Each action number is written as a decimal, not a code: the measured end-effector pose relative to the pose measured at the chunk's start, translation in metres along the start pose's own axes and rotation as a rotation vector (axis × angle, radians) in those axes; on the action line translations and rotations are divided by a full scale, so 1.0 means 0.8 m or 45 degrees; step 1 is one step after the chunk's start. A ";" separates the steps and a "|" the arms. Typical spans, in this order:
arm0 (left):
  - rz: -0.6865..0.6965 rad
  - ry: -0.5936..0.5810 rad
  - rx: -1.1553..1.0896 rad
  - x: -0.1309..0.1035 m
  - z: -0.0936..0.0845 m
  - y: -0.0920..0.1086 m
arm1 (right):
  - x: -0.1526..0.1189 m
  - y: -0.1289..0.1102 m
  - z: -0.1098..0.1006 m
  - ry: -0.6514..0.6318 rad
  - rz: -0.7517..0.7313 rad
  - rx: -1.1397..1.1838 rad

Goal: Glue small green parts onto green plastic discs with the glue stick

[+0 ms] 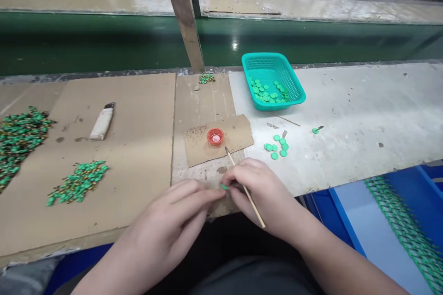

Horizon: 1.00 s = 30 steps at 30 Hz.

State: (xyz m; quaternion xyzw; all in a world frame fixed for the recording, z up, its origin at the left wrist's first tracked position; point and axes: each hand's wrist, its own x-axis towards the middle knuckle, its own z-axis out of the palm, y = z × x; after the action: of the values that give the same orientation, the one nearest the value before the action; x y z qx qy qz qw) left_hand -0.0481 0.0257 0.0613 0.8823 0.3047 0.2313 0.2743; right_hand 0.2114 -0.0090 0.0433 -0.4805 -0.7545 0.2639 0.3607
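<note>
My left hand (178, 216) and my right hand (259, 186) meet at the table's front edge, fingertips close together. Between them shows a small green piece (224, 187), mostly covered by the fingers and pinched by the left ones. A thin wooden-handled brush (252, 203) lies through my right hand's fingers, its dark tip pointing away from me. Just beyond that tip, a small red cup (215, 137) with pale liquid stands on a cardboard piece (238, 129). Several loose green discs (274, 147) rest to the right of the cup.
A teal basket (297, 97) at the back holds green discs. At left lie a big heap of green-and-gold pieces (20, 138), a smaller pile (79, 182) and a white-wrapped tool (103, 122). A metal post (187, 23) rises behind. Blue trays (346, 221) sit lower right.
</note>
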 end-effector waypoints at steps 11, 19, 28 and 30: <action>-0.299 0.406 -0.545 -0.020 0.016 0.053 | -0.042 -0.051 -0.014 0.137 0.113 0.566; -0.004 0.141 -0.566 -0.020 0.024 0.065 | -0.064 -0.070 -0.009 -0.143 0.890 1.352; -0.283 0.331 -1.084 -0.041 0.056 0.067 | -0.072 -0.073 0.000 -0.021 0.913 1.470; -0.234 0.340 -0.872 -0.040 0.054 0.057 | -0.070 -0.061 0.001 0.124 0.707 1.143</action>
State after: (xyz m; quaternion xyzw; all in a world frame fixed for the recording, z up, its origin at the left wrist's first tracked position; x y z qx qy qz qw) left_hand -0.0269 -0.0405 0.0497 0.6705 0.3206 0.4070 0.5310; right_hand 0.2001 -0.0802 0.0629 -0.4723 -0.3939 0.6240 0.4820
